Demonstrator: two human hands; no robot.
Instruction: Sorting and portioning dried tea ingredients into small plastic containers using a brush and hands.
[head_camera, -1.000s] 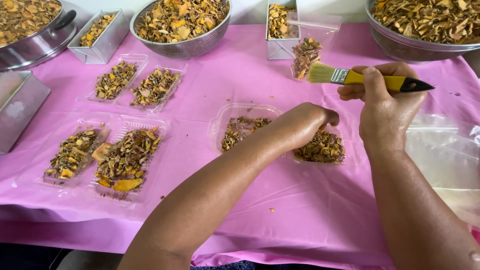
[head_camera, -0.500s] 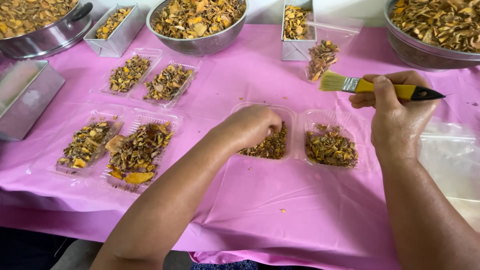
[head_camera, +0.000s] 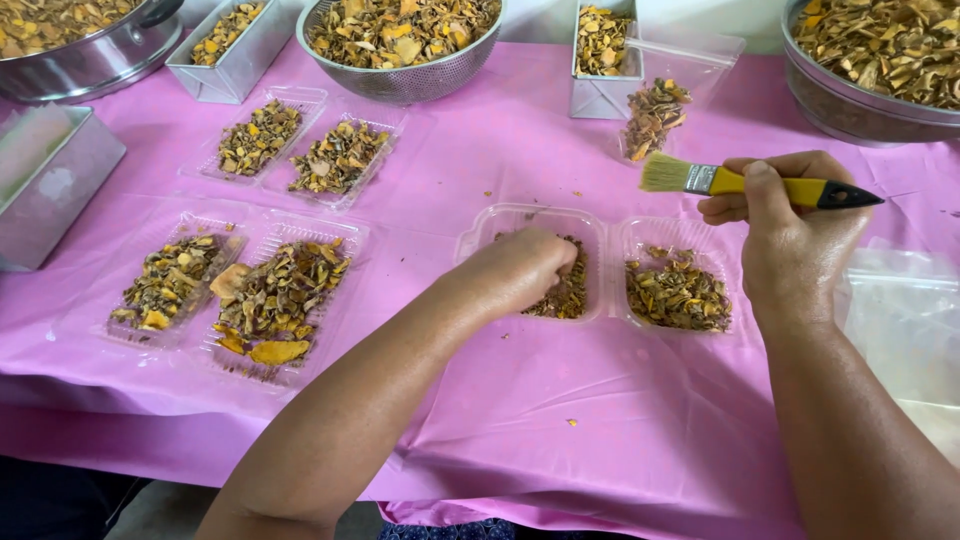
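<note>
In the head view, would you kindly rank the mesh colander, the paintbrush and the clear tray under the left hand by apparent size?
1. Mesh colander, partly cut off by the top edge.
2. Clear tray under the left hand; nearer the camera, so its gap to the colander is unsure.
3. Paintbrush, slimmest, held in the right hand.

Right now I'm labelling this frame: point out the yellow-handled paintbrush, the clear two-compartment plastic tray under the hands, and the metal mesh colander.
Yellow-handled paintbrush (head_camera: 770, 185), head view, handle.
Clear two-compartment plastic tray (head_camera: 610, 262), head view, middle divider.
Metal mesh colander (head_camera: 400, 84), head view, front wall.
</note>
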